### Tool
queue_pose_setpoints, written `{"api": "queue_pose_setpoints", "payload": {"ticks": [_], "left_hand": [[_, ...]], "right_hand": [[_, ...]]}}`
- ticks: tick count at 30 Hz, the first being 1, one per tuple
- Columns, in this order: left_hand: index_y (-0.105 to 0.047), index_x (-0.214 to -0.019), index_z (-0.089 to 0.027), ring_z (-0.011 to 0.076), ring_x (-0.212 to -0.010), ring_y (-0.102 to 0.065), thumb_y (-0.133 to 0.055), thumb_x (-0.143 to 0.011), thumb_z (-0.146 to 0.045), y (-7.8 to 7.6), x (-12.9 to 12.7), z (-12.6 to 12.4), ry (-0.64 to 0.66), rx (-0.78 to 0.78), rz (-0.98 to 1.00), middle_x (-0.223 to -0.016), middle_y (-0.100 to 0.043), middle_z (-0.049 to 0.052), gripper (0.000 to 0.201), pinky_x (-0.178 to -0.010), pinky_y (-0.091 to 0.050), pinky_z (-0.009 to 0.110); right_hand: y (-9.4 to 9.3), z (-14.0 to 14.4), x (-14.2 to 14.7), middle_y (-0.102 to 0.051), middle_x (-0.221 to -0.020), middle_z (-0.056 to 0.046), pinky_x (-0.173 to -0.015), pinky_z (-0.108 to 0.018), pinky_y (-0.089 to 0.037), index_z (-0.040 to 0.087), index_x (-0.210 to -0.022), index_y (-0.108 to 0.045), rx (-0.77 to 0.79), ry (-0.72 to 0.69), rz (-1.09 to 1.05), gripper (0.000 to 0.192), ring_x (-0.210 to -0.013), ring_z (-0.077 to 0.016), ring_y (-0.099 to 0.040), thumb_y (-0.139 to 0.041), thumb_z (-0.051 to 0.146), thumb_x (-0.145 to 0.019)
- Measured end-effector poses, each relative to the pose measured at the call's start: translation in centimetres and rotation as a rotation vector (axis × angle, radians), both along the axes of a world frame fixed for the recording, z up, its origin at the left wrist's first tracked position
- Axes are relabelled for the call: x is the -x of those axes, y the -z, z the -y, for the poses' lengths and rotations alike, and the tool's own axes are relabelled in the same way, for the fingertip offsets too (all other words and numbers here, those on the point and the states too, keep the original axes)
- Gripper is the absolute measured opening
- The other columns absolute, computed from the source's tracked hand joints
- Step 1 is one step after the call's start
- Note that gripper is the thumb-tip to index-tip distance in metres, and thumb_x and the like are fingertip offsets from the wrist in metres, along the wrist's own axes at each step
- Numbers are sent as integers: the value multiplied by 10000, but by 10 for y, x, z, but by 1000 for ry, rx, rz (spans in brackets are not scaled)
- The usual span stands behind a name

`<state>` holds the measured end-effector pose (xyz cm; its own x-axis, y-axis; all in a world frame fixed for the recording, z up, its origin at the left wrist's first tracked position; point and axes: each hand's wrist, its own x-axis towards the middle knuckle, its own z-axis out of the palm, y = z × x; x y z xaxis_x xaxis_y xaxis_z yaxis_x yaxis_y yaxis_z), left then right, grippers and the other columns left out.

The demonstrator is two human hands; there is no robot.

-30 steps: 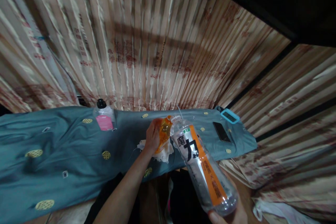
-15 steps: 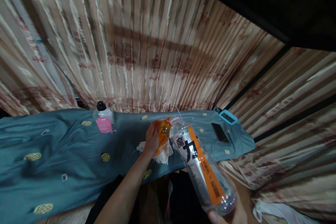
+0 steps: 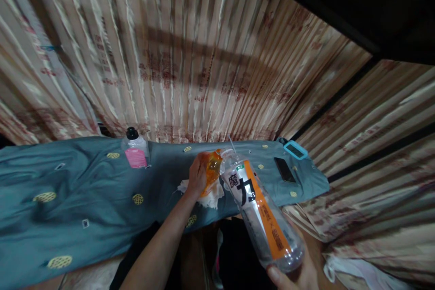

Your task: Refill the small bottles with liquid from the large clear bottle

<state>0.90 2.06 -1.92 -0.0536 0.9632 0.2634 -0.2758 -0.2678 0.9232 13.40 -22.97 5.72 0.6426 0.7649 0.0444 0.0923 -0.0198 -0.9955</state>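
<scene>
Left hand: the left hand [image 3: 196, 176] is wrapped round a small orange bottle [image 3: 213, 170], fingers closed on it, propping it over a white cloth [image 3: 212, 198] near the front edge of the table.
Right hand: the right hand [image 3: 299, 276], low in view, cups the base of a large clear bottle [image 3: 261, 213], tipped so its neck meets the orange bottle's mouth.
Step in hand: by the look of it, pouring from the big bottle into the small one, necks touching.
Next move calls for: a steady tilt and a firm left grip, or liquid lands on the cloth.
Large bottle: clear plastic, orange-and-white label with bold black characters, looks nearly empty.
Orange bottle: translucent amber; fill level cannot be told.
Table: draped in a teal cloth [image 3: 74, 190] with yellow dots.
Back edge: a clear bottle with a pink label [image 3: 135, 153] and black cap.
Right end: a dark phone [image 3: 284, 170] and a blue-framed device [image 3: 296, 150].
Behind: a striped curtain [image 3: 190, 63].
</scene>
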Motion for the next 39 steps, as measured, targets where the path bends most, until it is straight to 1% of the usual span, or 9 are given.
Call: {"api": "queue_pose_setpoints", "payload": {"ticks": [6, 11, 16, 19, 20, 21, 25, 33, 39], "left_hand": [[-683, -955, -227, 238, -929, -674, -591, -857, -490, 2, 2, -3, 11, -26, -7, -941, -737, 47, 296, -925, -510, 379], [-682, -938, -234, 230, -902, -674, -605, -847, -462, 3, 5, -5, 16, -24, -10, -924, -737, 31, 257, -892, -516, 365], [-689, -936, -232, 221, -894, -683, -594, -858, -413, 2, 5, -5, 15, -23, -8, -920, -738, 33, 219, -882, -527, 352], [-687, -942, -222, 224, -904, -690, -574, -870, -385, 0, 5, -5, 3, -19, -41, -929, -744, 41, 211, -895, -535, 361], [-687, -946, -219, 226, -907, -691, -568, -873, -380, 0, 5, -5, 2, -21, -52, -932, -745, 43, 213, -902, -536, 368], [-687, -949, -218, 228, -909, -692, -565, -873, -375, -1, 6, -5, 1, -21, -58, -935, -746, 44, 212, -909, -536, 374], [-682, -939, -224, 230, -925, -691, -552, -862, -339, -1, 6, -5, -5, -27, -79, -943, -747, 42, 190, -934, -529, 389], [-674, -951, -216, 233, -922, -690, -541, -850, -369, -2, 7, -4, 11, -31, -78, -942, -748, 50, 226, -912, -532, 377], [-673, -929, -226, 229, -909, -684, -550, -856, -382, -3, 7, -3, 15, -31, -69, -926, -748, 39, 212, -910, -534, 375]], "right_hand": [[-1, 0, -3, -664, -1332, -176, -971, -305, -523, 131, -1324, -491, 46, 12, 59, 1013, -1157, -287, -689, -823, 717, -568], [-2, 0, -1, -665, -1335, -178, -976, -294, -516, 121, -1348, -488, 62, 9, 80, 1017, -1172, -285, -684, -821, 704, -585], [7, 3, -13, -627, -1392, -175, -1016, -312, -502, 143, -1332, -500, 45, -2, 122, 944, -1224, -293, -657, -795, 700, -629], [16, 6, -28, -628, -1381, -194, -1023, -325, -507, 137, -1310, -488, 78, -102, 196, 905, -1246, -308, -646, -830, 625, -629], [18, 6, -30, -656, -1333, -203, -986, -329, -532, 131, -1291, -491, 99, -182, 220, 901, -1214, -319, -666, -864, 576, -602], [18, 7, -30, -677, -1294, -198, -961, -335, -547, 134, -1299, -480, 104, -189, 228, 899, -1179, -320, -685, -858, 575, -613], [13, 4, -16, -661, -1305, -166, -996, -347, -524, 171, -1284, -484, 43, -2, 188, 890, -1206, -319, -663, -762, 728, -648], [8, 2, -12, -674, -1329, -176, -991, -323, -533, 148, -1332, -446, 30, -64, 153, 938, -1194, -292, -684, -793, 687, -646], [-2, -1, -4, -679, -1334, -153, -1025, -316, -512, 127, -1377, -461, 13, -16, 120, 1017, -1222, -286, -665, -778, 739, -629]]}}
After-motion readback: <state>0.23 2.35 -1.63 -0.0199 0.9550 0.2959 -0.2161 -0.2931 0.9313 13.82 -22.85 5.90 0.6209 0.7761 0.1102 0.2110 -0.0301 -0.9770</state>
